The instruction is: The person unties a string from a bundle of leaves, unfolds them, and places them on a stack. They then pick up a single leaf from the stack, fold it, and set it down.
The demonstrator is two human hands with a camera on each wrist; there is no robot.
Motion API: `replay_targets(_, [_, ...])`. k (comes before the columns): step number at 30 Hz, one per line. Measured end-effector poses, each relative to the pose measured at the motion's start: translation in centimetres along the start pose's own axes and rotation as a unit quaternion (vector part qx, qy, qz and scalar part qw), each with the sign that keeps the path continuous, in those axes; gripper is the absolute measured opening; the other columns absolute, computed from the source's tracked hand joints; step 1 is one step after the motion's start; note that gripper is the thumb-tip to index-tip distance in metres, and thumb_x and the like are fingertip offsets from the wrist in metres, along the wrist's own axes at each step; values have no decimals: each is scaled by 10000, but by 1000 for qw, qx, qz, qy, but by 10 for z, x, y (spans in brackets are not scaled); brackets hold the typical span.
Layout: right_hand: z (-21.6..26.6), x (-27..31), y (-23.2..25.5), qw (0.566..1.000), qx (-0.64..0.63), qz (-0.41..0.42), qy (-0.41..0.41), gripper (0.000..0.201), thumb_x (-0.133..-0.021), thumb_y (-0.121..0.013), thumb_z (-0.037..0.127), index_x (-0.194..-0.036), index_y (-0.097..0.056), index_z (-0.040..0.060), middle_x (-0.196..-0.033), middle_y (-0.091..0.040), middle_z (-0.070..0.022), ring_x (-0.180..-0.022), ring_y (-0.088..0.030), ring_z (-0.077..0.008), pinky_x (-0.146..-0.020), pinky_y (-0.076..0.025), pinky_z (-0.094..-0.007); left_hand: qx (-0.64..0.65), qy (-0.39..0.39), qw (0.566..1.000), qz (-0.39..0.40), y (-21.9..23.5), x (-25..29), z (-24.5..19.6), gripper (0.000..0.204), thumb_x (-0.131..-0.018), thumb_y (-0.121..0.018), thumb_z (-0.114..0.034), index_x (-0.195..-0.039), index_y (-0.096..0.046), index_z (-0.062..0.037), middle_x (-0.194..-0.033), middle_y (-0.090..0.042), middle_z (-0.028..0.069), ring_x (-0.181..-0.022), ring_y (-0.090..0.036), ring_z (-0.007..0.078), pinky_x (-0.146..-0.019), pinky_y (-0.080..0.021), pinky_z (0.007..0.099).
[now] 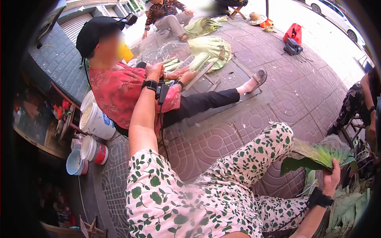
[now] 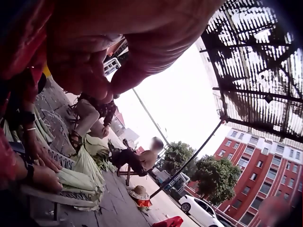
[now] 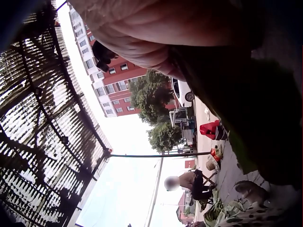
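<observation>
My right hand (image 1: 331, 178) grips the edge of a flat bundle of broad green leaves (image 1: 323, 154), pale and bright green with a dark green leaf beneath, beside my right knee. In the right wrist view a dark leaf (image 3: 241, 109) hangs large below the fingers. My left arm is stretched forward, and the left hand (image 1: 154, 71) has its fingers curled, with nothing showing in it. It is close in front of a seated person in a red shirt (image 1: 119, 91). That person's hands (image 1: 182, 74) rest at pale green leaves (image 1: 198, 62) on a low board.
A fan of pale leaves (image 1: 216, 49) lies on the paved ground (image 1: 254, 87). White buckets (image 1: 97, 121) and a blue basin (image 1: 74, 162) stand at the left. A red bag (image 1: 293, 33) lies farther off. Another person (image 1: 359, 95) sits at the right edge, near more leaves (image 1: 349, 210).
</observation>
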State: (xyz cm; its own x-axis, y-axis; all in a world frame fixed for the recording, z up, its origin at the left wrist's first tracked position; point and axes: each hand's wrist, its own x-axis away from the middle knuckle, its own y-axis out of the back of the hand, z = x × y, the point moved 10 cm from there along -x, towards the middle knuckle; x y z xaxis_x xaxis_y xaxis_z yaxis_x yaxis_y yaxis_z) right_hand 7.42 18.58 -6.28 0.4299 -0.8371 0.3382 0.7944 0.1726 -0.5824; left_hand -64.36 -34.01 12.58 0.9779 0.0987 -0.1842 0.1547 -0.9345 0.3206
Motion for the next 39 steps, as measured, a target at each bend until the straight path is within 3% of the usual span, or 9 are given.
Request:
replay_targets(5, [6,3,2,1000,2,-27,14,219,-827,-546,76,-1025,-528,-17,-989,-586,-108,-899,-574,-244,-787,-481,-384,18,85,957,277,-114,68,19,155,-707,-619,-125,-817,-556,-38,-731,-590,47,-558,-550,82,-447,-428,223])
replay_targets(6, [7,1,8,999,5,-39,20,223,-827,-546,75,-1030,-526,-15,-987,-584,-106,-900,-574,-244,-787,-481,-383,51,97,914,390,-148,93,17,369,-760,-613,-146,-1089,-475,-57,-796,-605,64,-611,-573,115,-529,-466,240])
replay_targets(7, [7,1,6,999,5,-38,25,223,-826,-545,73,-1033,-527,-9,-978,-585,-102,-891,-576,-240,-780,-486,-378,11,71,889,453,-175,128,-2,443,-765,-630,-179,-1146,-453,-37,-839,-603,59,-673,-574,115,-586,-466,237])
replay_targets(9, [7,-4,12,999,5,-32,15,217,-824,-545,74,-1025,-528,-6,-978,-585,-102,-882,-578,-237,-763,-494,-379,104,62,868,481,-218,201,-48,487,-757,-622,-176,-1165,-437,17,-844,-599,70,-682,-567,122,-626,-459,244])
replay_targets(13, [6,3,5,999,8,-41,15,211,-823,-546,77,-1016,-529,-5,-975,-585,-101,-875,-580,-235,-747,-500,-387,305,165,697,627,-302,329,-119,261,-770,-604,-66,-1014,-516,-30,-764,-602,60,-608,-551,106,-585,-469,249])
replay_targets(19, [13,12,-6,998,5,-46,38,206,-831,-536,82,-1017,-525,-7,-987,-580,-107,-880,-579,-240,-757,-495,-396,349,220,552,725,-366,489,-173,216,-735,-616,-67,-933,-534,-43,-676,-596,71,-480,-541,117,-455,-459,254])
replay_targets(24, [11,10,-8,1000,11,2,12,214,-852,-515,106,-1033,-525,-7,-1030,-577,-120,-931,-563,-245,-828,-462,-390,222,248,572,750,-415,556,-118,241,-676,-625,-61,-900,-539,-44,-645,-592,53,-475,-535,109,-436,-440,245])
replay_targets(31, [13,23,-22,999,12,-26,26,237,-832,-546,83,-1051,-508,2,-1051,-560,-96,-951,-546,-223,-821,-456,-392,208,175,618,738,-428,566,-128,49,-626,-599,-40,-650,-560,-54,-573,-575,79,-437,-519,134,-382,-394,255])
replay_targets(39, [8,18,-31,1000,19,-21,12,234,-833,-545,91,-1044,-513,-5,-1032,-566,-97,-928,-554,-225,-817,-455,-391,187,170,603,757,-435,584,-123,127,-614,-612,-67,-735,-579,-42,-604,-597,73,-456,-531,143,-404,-407,267])
